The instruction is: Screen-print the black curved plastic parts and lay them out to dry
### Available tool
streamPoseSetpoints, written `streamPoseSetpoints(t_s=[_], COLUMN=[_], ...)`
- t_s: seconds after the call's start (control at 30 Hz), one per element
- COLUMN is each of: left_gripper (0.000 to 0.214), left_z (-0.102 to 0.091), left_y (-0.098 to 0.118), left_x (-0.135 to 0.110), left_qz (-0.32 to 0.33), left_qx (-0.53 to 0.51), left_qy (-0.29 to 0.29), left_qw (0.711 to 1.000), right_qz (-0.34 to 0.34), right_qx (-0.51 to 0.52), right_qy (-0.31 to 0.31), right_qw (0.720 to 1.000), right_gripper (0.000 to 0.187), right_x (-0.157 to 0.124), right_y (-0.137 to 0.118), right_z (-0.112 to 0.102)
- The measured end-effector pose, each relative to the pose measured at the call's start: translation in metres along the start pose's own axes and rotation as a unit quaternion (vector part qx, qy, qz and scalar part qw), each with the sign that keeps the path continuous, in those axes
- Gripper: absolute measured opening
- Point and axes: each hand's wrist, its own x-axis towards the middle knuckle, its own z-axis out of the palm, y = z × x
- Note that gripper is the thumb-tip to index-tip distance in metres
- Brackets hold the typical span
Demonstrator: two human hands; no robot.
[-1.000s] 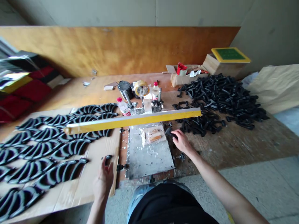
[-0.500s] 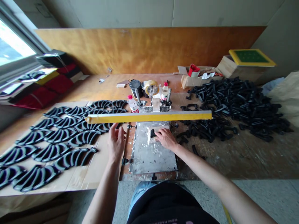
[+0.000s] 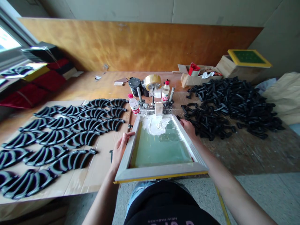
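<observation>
A wooden screen-printing frame (image 3: pixel 159 172) with green mesh and a smear of white ink at its far end lies nearly flat in front of me, hinged at the back. My left hand (image 3: pixel 120 148) grips its left rail with the thumb on top. My right hand (image 3: pixel 188 127) holds the right rail near the far corner. The metal plate under the frame is hidden by the mesh.
Rows of curved black parts (image 3: pixel 58 137) lie on cardboard (image 3: pixel 98 168) to the left. A large heap of black parts (image 3: pixel 234 103) sits to the right. Bottles, a tape roll (image 3: pixel 152 82) and a dark can stand behind the frame. Boxes (image 3: pixel 243 62) are at the back right.
The frame, raised edge-on before, has swung down over the plate. Both hands left the plate area and now hold the frame's side rails.
</observation>
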Motion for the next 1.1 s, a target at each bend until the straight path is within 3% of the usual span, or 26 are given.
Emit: streamPoseSetpoints(t_s=[0.07,0.13,0.17,0.27,0.37,0.47,0.57,0.63,0.7,0.8,0.87,0.97,1.03,1.1], left_gripper=[0.062,0.070,0.076,0.084,0.083,0.078,0.075,0.074,0.073,0.074,0.075,0.077,0.078,0.079], left_z=[0.000,0.004,0.007,0.016,0.020,0.020,0.020,0.021,0.021,0.019,0.018,0.016,0.015,0.011], left_y=[-0.024,-0.048,-0.059,-0.084,-0.097,-0.103,-0.107,-0.108,-0.107,-0.104,-0.100,-0.092,-0.083,-0.069], left_x=[-0.005,-0.005,-0.003,0.003,0.007,0.007,0.007,0.007,0.007,0.006,0.006,0.004,0.002,-0.001], left_qz=[-0.051,-0.081,-0.090,-0.106,-0.115,-0.120,-0.119,-0.120,-0.120,-0.118,-0.121,-0.125,-0.125,-0.125], left_qx=[-0.002,-0.015,-0.020,-0.023,-0.020,-0.014,-0.027,-0.036,-0.043,-0.053,-0.056,-0.052,-0.048,-0.045], left_qy=[-0.048,-0.077,-0.085,-0.090,-0.082,-0.067,-0.063,-0.065,-0.066,-0.072,-0.073,-0.069,-0.069,-0.073], left_qw=[0.998,0.994,0.992,0.990,0.990,0.990,0.990,0.990,0.990,0.989,0.988,0.988,0.989,0.988], right_qz=[-0.031,-0.120,-0.172,-0.269,-0.264,-0.326,-0.475,-0.525,-0.514,-0.467,-0.472,-0.487,-0.448,-0.381], right_qx=[0.026,0.037,0.029,-0.025,-0.075,-0.079,-0.056,-0.036,-0.016,-0.013,-0.024,-0.009,0.020,0.034], right_qy=[0.080,0.146,0.151,0.064,-0.021,-0.040,-0.068,-0.092,-0.087,-0.022,0.006,0.000,0.005,0.017], right_qw=[0.996,0.981,0.973,0.961,0.961,0.941,0.876,0.846,0.853,0.884,0.881,0.874,0.894,0.924], right_gripper=[0.045,0.052,0.056,0.045,0.021,0.009,0.012,0.011,0.008,0.011,0.015,0.011,0.012,0.029], right_x=[0.008,0.018,0.023,0.036,0.034,0.011,-0.011,-0.016,-0.013,-0.013,-0.020,-0.027,-0.018,0.003], right_y=[-0.007,-0.032,-0.048,-0.093,-0.110,-0.098,-0.080,-0.075,-0.075,-0.078,-0.075,-0.071,-0.077,-0.090], right_z=[-0.012,-0.018,-0.018,-0.012,0.004,0.016,0.015,0.010,0.009,0.018,0.027,0.030,0.022,0.009])
